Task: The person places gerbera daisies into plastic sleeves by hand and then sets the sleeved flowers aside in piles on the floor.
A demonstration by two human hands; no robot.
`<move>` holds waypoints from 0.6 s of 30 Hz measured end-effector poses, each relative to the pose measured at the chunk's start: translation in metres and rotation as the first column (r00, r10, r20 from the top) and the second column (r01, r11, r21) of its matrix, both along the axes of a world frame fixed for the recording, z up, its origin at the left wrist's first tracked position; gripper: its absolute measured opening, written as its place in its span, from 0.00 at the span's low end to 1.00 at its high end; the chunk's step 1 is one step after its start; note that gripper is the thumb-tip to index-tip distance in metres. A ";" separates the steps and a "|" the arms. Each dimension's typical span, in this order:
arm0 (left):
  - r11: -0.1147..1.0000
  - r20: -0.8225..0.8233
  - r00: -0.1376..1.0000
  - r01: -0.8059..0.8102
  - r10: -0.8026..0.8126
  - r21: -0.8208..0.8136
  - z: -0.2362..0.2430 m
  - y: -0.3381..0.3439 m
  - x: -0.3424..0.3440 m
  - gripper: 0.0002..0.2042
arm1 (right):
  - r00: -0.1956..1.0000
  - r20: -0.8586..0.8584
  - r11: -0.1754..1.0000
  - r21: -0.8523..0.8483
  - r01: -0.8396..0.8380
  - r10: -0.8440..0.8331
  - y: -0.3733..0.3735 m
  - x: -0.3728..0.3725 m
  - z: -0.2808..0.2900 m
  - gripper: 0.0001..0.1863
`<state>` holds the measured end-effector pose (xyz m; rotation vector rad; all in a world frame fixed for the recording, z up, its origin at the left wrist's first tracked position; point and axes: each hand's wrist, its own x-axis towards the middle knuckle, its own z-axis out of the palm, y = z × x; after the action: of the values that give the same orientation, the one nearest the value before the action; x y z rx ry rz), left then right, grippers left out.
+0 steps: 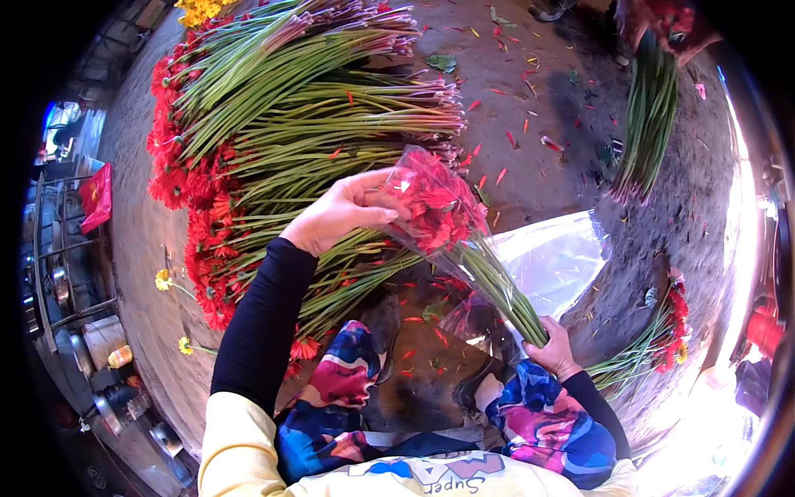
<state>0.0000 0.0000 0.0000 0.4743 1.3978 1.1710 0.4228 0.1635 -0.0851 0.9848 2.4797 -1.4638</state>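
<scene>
A bunch of red gerbera daisies (439,211) with long green stems slants across the middle, its heads inside a clear plastic sleeve. My left hand (352,209) grips the sleeve's upper edge beside the flower heads, thumb and fingers pinched on the plastic. Lower right, my right hand (552,348) is closed around the stem ends. Clear plastic sleeves (551,253) lie on the ground behind the stems. Close by on the left, a large pile of gerbera stems (331,116) spreads out, with red heads (203,215) at its left side.
Another person's hands hold a stem bunch (650,116) at the upper right. More red flowers (675,323) lie to the right. Yellow flowers (201,12) are at the top left. Loose petals and leaves (443,63) litter the ground. A metal rack (70,240) stands far left.
</scene>
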 end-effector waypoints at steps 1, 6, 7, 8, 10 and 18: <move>0.993 0.159 0.986 -0.068 0.051 0.100 0.001 0.001 0.000 0.30 | 1.000 0.013 1.000 -0.004 0.004 -0.004 0.000 0.001 0.001 0.24; 0.875 0.114 0.935 -0.354 0.336 0.329 -0.011 0.002 -0.023 0.25 | 0.997 -0.066 0.999 0.012 0.042 -0.042 0.000 0.003 -0.002 0.21; 0.872 0.143 0.952 -0.304 0.269 0.384 -0.007 0.001 -0.028 0.29 | 0.996 -0.070 0.998 0.003 0.057 -0.056 0.000 0.003 -0.001 0.20; 0.918 0.037 0.977 -0.212 0.212 0.336 -0.004 0.003 -0.025 0.30 | 0.995 -0.074 0.998 -0.005 0.070 -0.071 0.000 0.003 0.000 0.20; 0.982 -0.026 1.000 -0.008 0.013 0.191 0.003 0.006 -0.017 0.35 | 0.993 -0.069 0.995 -0.010 0.095 -0.096 0.001 0.004 0.003 0.20; 0.983 0.051 0.998 -0.042 0.034 0.177 0.008 0.036 -0.001 0.05 | 0.985 -0.061 0.983 -0.099 0.156 -0.163 0.002 0.014 0.010 0.20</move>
<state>-0.0007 0.0364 0.0083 0.5433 1.2716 1.3372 0.4365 0.1659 -0.0748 1.1578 2.4015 -1.6719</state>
